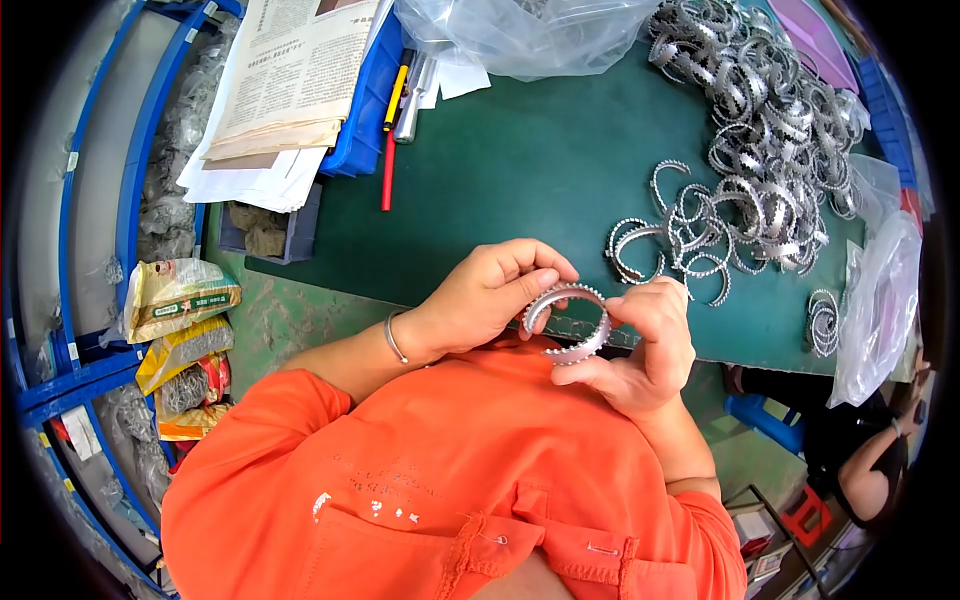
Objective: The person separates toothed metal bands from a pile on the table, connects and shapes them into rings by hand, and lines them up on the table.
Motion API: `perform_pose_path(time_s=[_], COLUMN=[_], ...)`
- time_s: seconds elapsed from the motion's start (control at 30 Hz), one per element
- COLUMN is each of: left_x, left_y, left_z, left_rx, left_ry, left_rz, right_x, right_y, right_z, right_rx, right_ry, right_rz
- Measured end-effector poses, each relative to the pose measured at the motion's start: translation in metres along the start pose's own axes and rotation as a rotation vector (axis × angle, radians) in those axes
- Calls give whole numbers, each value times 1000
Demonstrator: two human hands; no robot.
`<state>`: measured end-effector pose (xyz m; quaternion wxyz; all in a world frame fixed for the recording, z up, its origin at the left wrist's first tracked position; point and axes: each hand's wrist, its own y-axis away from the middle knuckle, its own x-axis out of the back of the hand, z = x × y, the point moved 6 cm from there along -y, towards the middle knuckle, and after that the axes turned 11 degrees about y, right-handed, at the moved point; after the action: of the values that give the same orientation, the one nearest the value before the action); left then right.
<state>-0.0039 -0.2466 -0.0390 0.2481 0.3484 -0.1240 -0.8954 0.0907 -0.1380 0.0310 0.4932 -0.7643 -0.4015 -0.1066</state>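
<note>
A C-shaped silver metal ring with toothed edges (597, 335), like an open cuff bangle, is held up in front of my orange top, its gap facing left. My left hand (497, 290) pinches its upper left end between thumb and fingers; some of those fingertips are hidden behind the ring. On the other side, my right hand (648, 345) is closed on the ring's right side, index finger near the top and thumb below. A few similar loose rings (690, 235) lie on the green table just beyond my right hand, beside a large heap of them (780, 130).
Clear plastic bags (530, 35) lie at the table's back and right edge (880, 300). A small stack of rings (823, 322) sits near that edge. Newspapers (290, 80), a blue tray (365, 130) and pens (388, 170) are at left. Another person (865, 470) is at lower right.
</note>
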Motion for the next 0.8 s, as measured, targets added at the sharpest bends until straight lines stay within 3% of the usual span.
perform_pose_path(time_s=[0.33,0.8], left_x=[5,3], left_y=[4,3], left_z=[10,11], left_rx=[-120,-119], left_ry=[10,52], left_rz=[39,21], right_x=[-6,-7], right_y=[29,35], right_z=[28,35], right_rx=[-357,-466], right_ry=[-202,-281], right_rz=[-48,-104])
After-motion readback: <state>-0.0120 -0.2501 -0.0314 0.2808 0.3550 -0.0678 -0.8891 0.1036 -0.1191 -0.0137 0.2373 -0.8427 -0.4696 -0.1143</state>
